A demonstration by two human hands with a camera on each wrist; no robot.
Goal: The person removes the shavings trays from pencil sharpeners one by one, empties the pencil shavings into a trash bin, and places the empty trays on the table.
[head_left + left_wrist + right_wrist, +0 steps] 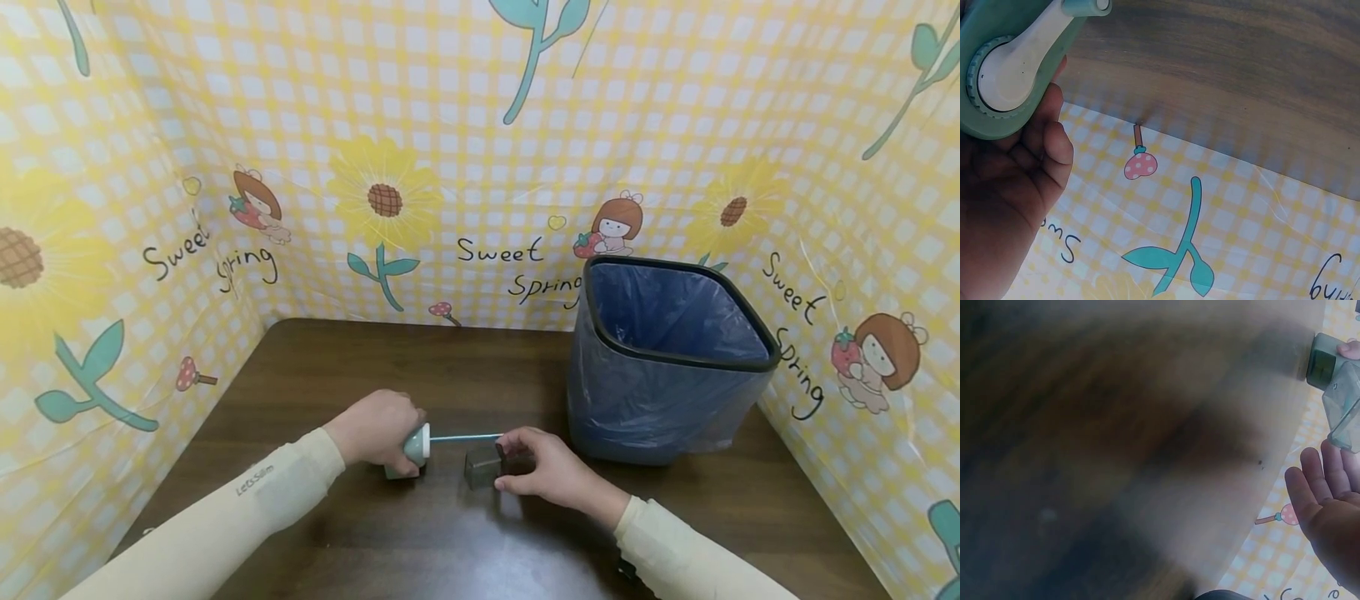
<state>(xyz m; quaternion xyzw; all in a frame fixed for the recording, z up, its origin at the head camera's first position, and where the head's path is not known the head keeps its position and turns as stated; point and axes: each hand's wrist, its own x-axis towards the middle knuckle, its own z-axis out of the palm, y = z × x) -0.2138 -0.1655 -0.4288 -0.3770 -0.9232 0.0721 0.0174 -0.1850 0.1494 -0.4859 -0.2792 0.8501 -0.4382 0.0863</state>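
A green hand-crank pencil sharpener (pixel 415 447) with a white front ring sits in my left hand (pixel 378 429), which grips it from above and the side. Its white crank (pixel 1013 72) shows large in the left wrist view. A thin blue pencil (pixel 465 437) stretches from the sharpener's front toward my right fingers; whether they touch it is unclear. Between thumb and fingertips, my right hand (pixel 551 471) holds a clear, smoky shavings box (pixel 482 468), apart from the sharpener. In the right wrist view the box (pixel 1342 412) is partly cut off beside the fingertips.
A bin (pixel 615 412) lined with a bluish plastic bag stands at the table's back right, close to my right hand. Checked yellow sheeting (pixel 450 192) rises behind and along both sides of the dark wooden table (pixel 352 358).
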